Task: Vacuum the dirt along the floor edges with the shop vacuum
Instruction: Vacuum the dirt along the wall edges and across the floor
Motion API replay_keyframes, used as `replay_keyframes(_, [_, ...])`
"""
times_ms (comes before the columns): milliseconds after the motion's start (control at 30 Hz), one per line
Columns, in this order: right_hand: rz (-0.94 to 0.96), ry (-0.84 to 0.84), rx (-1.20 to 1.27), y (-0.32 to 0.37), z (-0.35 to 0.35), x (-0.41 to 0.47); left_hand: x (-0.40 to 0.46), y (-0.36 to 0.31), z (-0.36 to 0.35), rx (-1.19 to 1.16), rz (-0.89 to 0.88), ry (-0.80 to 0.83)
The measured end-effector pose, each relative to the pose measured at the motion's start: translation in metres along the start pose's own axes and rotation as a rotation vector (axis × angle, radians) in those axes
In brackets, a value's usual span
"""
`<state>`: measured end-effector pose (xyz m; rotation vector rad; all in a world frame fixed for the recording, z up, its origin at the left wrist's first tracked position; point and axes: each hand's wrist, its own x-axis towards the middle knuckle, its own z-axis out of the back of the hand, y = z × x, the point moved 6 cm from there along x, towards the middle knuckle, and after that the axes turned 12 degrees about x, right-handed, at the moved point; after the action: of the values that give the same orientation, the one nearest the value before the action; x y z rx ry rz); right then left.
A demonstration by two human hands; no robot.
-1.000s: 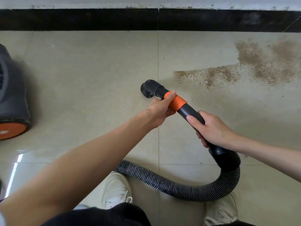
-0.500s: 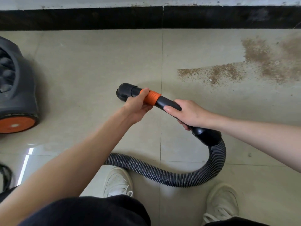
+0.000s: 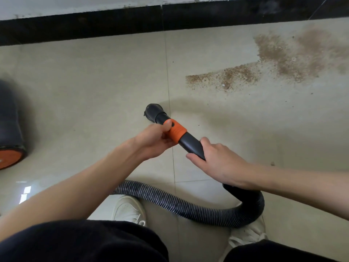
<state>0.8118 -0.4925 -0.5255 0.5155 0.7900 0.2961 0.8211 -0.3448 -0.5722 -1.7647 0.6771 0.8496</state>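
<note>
The vacuum wand [image 3: 190, 144] is black with an orange collar [image 3: 176, 132] and ends in a round black nozzle [image 3: 154, 112] low over the beige tile floor. My left hand [image 3: 153, 141] grips the orange collar. My right hand [image 3: 217, 161] grips the black tube just behind it. A ribbed grey hose [image 3: 179, 205] loops from the wand down past my feet. Brown dirt [image 3: 226, 78] lies spread on the tiles to the right of the nozzle, thicker toward the black baseboard [image 3: 113, 25].
The shop vacuum body [image 3: 9, 133], dark grey with an orange end, stands at the left edge. My white shoes [image 3: 128, 210] stand under the hose loop. A tile joint runs under the nozzle toward the wall.
The nozzle swung left and then back to the right, toward the tile joint. Both hands kept their grip on the wand.
</note>
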Motion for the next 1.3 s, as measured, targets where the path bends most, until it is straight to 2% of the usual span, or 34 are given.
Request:
replay_keyframes(267, [-0.021,-0.022,0.079,-0.008,0.007,-0.016,0.002,-0.005,-0.024,0.045,0.013,0.102])
replay_keyframes(533, [-0.223,0.09,0.426,-0.041,-0.003,-0.043,0.004,0.013,-0.063,0.252,0.079,0.225])
replay_keyframes(733, [-0.301,0.304,0.564,-0.042,-0.013,-0.043,0.001,0.017,-0.066,0.337,0.147,0.301])
replay_keyframes(867, [-0.372,0.445,0.75,-0.041,-0.024,-0.055,-0.003,0.028,-0.068,0.389,0.166,0.338])
replay_keyframes(1033, [-0.404,0.567,0.719,-0.047,-0.029,-0.063,-0.007,0.038,-0.072,0.427,0.164,0.346])
replay_keyframes(1133, [-0.397,0.511,0.767,-0.049,-0.029,-0.06,-0.005,0.037,-0.074,0.417,0.121,0.336])
replay_keyframes(1300, [-0.251,0.213,0.789,-0.043,0.003,-0.023,0.02,-0.005,-0.069,0.311,-0.015,0.194])
